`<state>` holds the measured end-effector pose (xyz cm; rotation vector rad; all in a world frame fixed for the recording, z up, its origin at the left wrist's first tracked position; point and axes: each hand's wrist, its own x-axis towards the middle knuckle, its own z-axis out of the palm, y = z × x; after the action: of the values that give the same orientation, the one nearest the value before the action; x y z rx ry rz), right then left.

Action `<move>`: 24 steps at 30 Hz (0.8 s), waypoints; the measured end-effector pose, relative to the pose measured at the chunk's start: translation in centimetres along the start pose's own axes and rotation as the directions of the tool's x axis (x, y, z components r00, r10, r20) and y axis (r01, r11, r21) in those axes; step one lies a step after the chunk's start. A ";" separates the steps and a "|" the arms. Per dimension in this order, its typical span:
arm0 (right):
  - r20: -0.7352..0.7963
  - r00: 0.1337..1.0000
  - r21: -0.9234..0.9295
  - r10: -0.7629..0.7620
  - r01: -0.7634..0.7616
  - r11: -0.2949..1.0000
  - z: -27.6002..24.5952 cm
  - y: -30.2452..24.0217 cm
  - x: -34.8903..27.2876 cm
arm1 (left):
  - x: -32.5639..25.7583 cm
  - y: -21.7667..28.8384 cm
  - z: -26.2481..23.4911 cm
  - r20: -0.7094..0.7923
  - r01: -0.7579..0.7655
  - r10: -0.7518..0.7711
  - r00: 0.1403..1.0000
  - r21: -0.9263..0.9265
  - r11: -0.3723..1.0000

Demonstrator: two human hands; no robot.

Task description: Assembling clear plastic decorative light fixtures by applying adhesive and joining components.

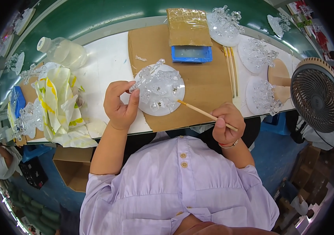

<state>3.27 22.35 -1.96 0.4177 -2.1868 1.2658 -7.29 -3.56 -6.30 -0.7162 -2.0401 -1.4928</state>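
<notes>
One pale round disc (171, 109) carries clear, glossy pieces (150, 78).

The person wears a light lavender shirt (151, 176), with short, wide sleeves (100, 192) on the left and right. Along its middle runs a straight placket (186, 182) with round, gold-brown buttons (183, 155), a seam with small gathers crosses the cloth, and at the near side lie two pocket-like flaps (229, 217). Around the right wrist (235, 148) are a red cord (225, 147) and a pale, shiny bracelet (236, 142).
</notes>
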 end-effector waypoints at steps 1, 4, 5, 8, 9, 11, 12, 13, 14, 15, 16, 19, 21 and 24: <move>0.020 1.000 -0.004 -0.015 0.015 1.000 0.2 0.1 0.0 | 0.0 0.0 0.0 -0.001 -0.001 0.001 1.000 -0.002 1.000; 0.056 0.998 -0.005 -0.028 0.028 1.000 0.5 0.2 0.2 | 0.1 0.1 -0.1 0.004 0.000 0.000 1.000 0.001 1.000; 0.070 0.997 -0.002 -0.027 0.027 1.000 0.6 0.2 0.3 | 0.0 0.1 -0.1 0.004 0.002 -0.002 1.000 0.001 1.000; 0.111 0.992 -0.005 -0.062 0.063 0.998 0.9 0.3 0.4 | 0.0 0.0 -0.1 0.010 0.012 -0.012 1.000 -0.003 1.000; 0.114 0.992 -0.005 -0.062 0.063 0.998 1.0 0.3 0.6 | 0.0 0.0 -0.1 0.011 0.009 -0.009 1.000 -0.007 1.000; 0.167 0.978 -0.024 -0.124 0.129 0.991 1.2 0.2 1.0 | 0.1 0.1 -0.2 0.010 0.009 -0.009 1.000 -0.012 1.000; 0.170 0.978 -0.025 -0.124 0.130 0.991 1.3 0.1 1.2 | 0.2 0.2 -0.1 0.016 0.005 -0.005 1.000 -0.001 1.000; 0.168 0.976 -0.033 -0.140 0.148 0.988 1.5 0.1 1.3 | 0.3 0.2 -0.1 0.023 0.002 -0.002 1.000 0.009 1.000; 0.167 0.974 -0.042 -0.156 0.165 0.985 1.7 0.0 1.4 | 0.3 0.3 -0.1 0.020 0.004 -0.004 1.000 0.009 1.000; 0.171 0.972 -0.040 -0.158 0.167 0.985 1.9 -0.1 1.7 | 0.4 0.2 -0.1 0.020 -0.006 0.006 1.000 0.007 1.000; 0.208 0.964 -0.065 -0.166 0.183 0.981 2.0 -0.3 2.0 | 0.4 0.2 -0.1 0.020 -0.015 0.015 1.000 0.005 1.000; 0.271 0.944 -0.111 -0.191 0.228 0.967 2.5 -0.6 2.8 | 0.3 0.1 -0.2 0.011 -0.017 0.017 1.000 0.000 1.000; 0.297 0.932 -0.133 -0.208 0.256 0.957 3.0 -0.8 3.3 | 0.4 0.1 -0.1 0.007 -0.021 0.021 1.000 -0.006 1.000; 0.285 0.930 -0.183 -0.230 0.289 0.940 3.8 -1.2 4.2 | 0.4 0.0 0.0 -0.004 -0.019 0.019 1.000 -0.023 1.000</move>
<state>-0.59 18.50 -0.04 0.7918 -2.3604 0.8494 -7.60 -3.49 -5.99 -0.7385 -2.0107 -1.5083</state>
